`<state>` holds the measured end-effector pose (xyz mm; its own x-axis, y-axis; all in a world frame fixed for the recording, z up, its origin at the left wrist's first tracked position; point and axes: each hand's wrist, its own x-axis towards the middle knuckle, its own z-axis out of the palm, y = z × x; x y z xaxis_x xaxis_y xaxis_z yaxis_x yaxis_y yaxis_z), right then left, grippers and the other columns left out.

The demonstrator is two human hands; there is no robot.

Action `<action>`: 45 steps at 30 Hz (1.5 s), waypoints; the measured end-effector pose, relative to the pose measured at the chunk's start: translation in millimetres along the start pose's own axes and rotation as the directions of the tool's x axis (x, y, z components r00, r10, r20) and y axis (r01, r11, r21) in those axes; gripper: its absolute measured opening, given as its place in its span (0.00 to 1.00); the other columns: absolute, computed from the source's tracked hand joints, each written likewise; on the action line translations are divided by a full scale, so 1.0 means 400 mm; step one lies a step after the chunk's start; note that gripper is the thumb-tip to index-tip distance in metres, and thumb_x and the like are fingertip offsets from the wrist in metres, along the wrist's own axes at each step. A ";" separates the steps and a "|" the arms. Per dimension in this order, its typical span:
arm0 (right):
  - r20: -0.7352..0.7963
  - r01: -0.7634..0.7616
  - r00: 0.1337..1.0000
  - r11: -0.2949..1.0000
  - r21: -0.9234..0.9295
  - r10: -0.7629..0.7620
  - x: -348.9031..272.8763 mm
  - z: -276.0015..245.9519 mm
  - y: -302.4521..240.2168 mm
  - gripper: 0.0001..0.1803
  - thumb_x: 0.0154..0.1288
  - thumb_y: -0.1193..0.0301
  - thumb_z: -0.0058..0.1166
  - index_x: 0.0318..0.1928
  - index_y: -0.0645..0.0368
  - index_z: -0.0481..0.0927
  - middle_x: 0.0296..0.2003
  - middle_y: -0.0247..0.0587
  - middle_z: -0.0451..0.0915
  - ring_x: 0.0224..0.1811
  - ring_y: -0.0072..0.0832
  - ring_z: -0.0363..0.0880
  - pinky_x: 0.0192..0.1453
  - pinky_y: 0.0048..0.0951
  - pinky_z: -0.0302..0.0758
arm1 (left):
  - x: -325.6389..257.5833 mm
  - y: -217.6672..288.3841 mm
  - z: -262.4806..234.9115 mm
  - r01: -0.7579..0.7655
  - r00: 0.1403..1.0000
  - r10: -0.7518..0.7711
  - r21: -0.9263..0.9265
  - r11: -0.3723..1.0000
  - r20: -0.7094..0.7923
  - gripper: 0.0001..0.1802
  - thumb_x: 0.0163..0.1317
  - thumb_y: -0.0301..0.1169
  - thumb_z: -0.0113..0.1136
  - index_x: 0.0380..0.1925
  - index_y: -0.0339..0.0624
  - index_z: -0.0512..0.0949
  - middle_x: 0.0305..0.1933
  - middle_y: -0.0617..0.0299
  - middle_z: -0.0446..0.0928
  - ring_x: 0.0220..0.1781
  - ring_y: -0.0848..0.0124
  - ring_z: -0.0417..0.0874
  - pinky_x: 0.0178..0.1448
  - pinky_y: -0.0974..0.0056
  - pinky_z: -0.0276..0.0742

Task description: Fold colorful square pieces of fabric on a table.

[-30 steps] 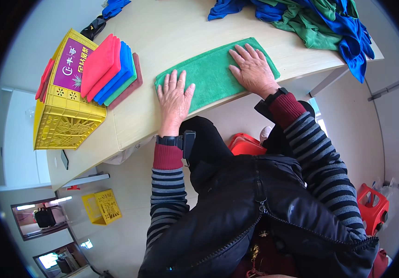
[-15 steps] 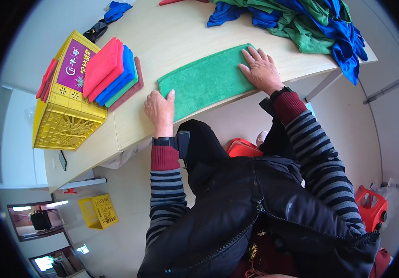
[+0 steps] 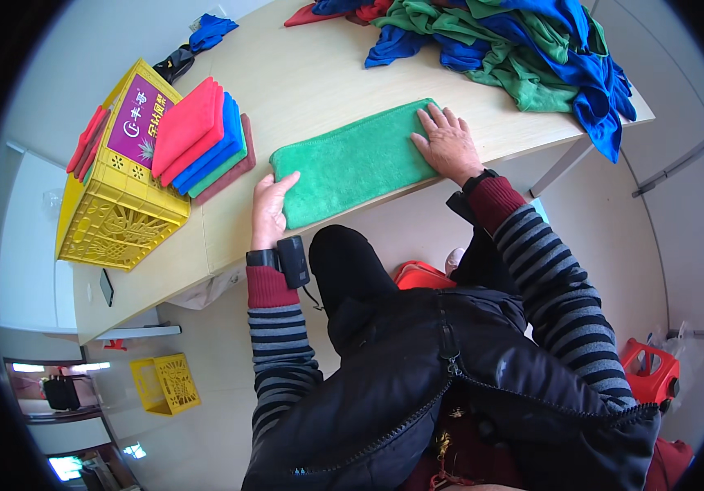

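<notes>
A folded green towel (image 3: pixel 352 164) lies lengthwise along the near edge of the table. At its left end my left hand (image 3: pixel 269 211) is turned on its side, closed around the towel's edge. Its thumb reaches over the top, while the other fingers are partly hidden at the edge. My right hand (image 3: pixel 450 147) rests flat on the towel's right end, fingers spread. To the left, a stack of folded towels (image 3: pixel 204 139) in red, blue, green and maroon leans in a fanned pile beside a yellow crate.
The yellow plastic crate (image 3: pixel 119 213) with a purple label stands on the table's left side. A heap of loose blue and green cloths (image 3: pixel 524 57) covers the far right. A phone (image 3: pixel 106 288) lies at the left edge; another yellow crate (image 3: pixel 165 385) is on the floor.
My left hand has rotated, its thumb now lifted over the towel's left end. My right hand stays flat on the right end. The whole view has shifted slightly.
</notes>
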<state>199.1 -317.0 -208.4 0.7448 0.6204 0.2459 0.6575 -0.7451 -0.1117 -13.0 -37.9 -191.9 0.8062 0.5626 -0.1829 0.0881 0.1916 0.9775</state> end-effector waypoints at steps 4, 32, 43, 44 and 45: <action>0.024 0.017 1.000 1.000 0.009 -0.017 0.000 -0.010 -0.032 0.33 0.77 0.48 0.38 0.74 0.52 0.63 0.75 0.47 0.58 0.78 0.48 0.54 0.80 0.51 0.51 | -0.017 0.005 -0.046 0.006 1.000 -0.006 -0.026 1.000 -0.002 0.16 0.65 0.29 0.66 0.50 0.32 0.79 0.46 0.59 0.84 0.44 0.71 0.83 0.52 0.64 0.79; -0.003 0.221 0.975 0.970 0.099 -0.222 0.000 0.026 -0.327 0.30 0.77 0.55 0.38 0.73 0.52 0.65 0.74 0.47 0.61 0.78 0.49 0.52 0.79 0.55 0.48 | 0.010 0.223 0.104 -0.084 0.988 0.108 -0.202 0.976 0.108 0.24 0.66 0.28 0.64 0.61 0.34 0.71 0.49 0.58 0.81 0.47 0.68 0.84 0.53 0.62 0.82; 0.018 0.247 0.965 0.931 0.268 -0.262 -0.135 -0.056 -0.231 0.27 0.67 0.61 0.51 0.64 0.57 0.73 0.66 0.51 0.69 0.73 0.49 0.61 0.78 0.56 0.50 | 0.156 0.131 0.452 -0.226 0.965 0.168 0.317 0.921 0.202 0.35 0.56 0.26 0.68 0.64 0.30 0.66 0.43 0.55 0.81 0.40 0.70 0.83 0.44 0.65 0.82; 0.013 0.261 0.961 0.925 0.275 -0.275 -0.166 -0.061 -0.222 0.26 0.67 0.61 0.51 0.62 0.58 0.74 0.64 0.49 0.71 0.72 0.48 0.62 0.78 0.56 0.50 | 0.168 0.114 0.467 -0.234 0.965 0.160 0.405 0.884 0.208 0.37 0.56 0.26 0.69 0.65 0.30 0.66 0.42 0.56 0.81 0.41 0.70 0.84 0.43 0.65 0.81; 0.008 0.276 0.957 0.919 0.282 -0.290 -0.196 -0.065 -0.216 0.25 0.66 0.61 0.52 0.61 0.58 0.75 0.63 0.48 0.72 0.70 0.48 0.63 0.78 0.56 0.51 | 0.180 0.096 0.479 -0.241 0.965 0.153 0.489 0.838 0.213 0.38 0.55 0.27 0.69 0.65 0.30 0.65 0.41 0.56 0.81 0.42 0.70 0.84 0.42 0.64 0.81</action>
<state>81.0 -307.7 -192.9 0.5228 0.8119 0.2600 0.8420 -0.4441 -0.3064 160.5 -144.3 -147.4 0.9160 0.4013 -0.0043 0.1658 -0.3687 0.9146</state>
